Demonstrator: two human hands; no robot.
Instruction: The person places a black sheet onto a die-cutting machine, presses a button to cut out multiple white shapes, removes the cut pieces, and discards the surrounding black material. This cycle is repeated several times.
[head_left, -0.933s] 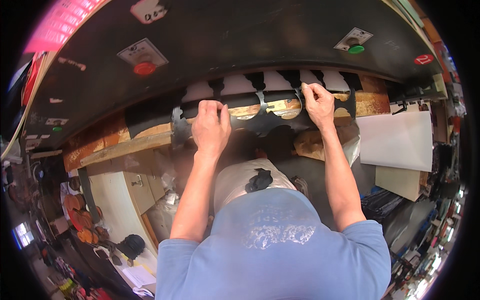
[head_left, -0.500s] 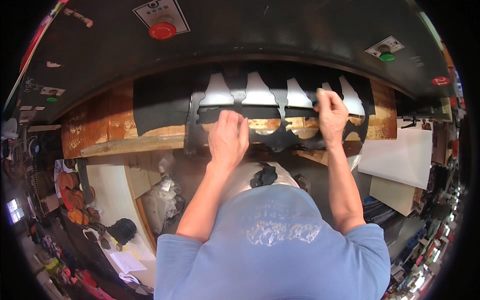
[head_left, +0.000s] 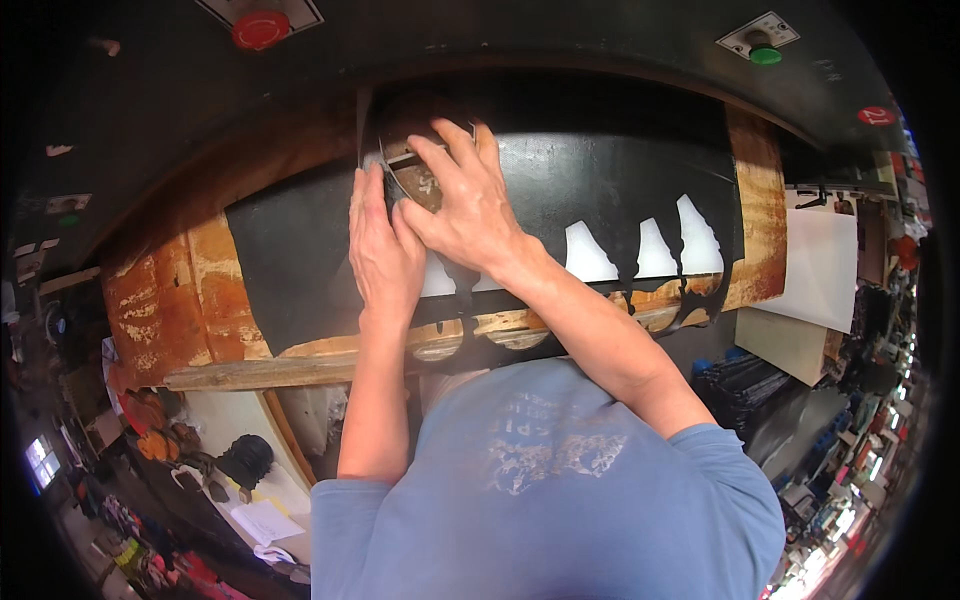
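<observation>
A steel cutting die (head_left: 418, 184) with thin metal walls and a rusty brown inside stands on the black sheet (head_left: 300, 235). My left hand (head_left: 388, 245) is at its left side, fingers long and pressed against the wall. Over its right and far side my right hand (head_left: 465, 195) is curled, fingers bent onto the metal, thumb near the left hand. My hands hide part of the die. Along the sheet's near edge, cut-out gaps show a white surface (head_left: 590, 252). Narrow black strips (head_left: 688, 300) hang between and below these gaps.
The sheet lies on a worn wooden board (head_left: 185, 290). Beyond hangs a dark machine beam with a red button (head_left: 262, 30) and a green button (head_left: 765, 54). White sheet material (head_left: 815, 265) stands at the right. Papers (head_left: 265, 522) lie lower left.
Both hands have left the cut-out black strip at the near edge and moved far and left onto the cutting die. The strip now sags lower, nearer to me. My view has shifted.
</observation>
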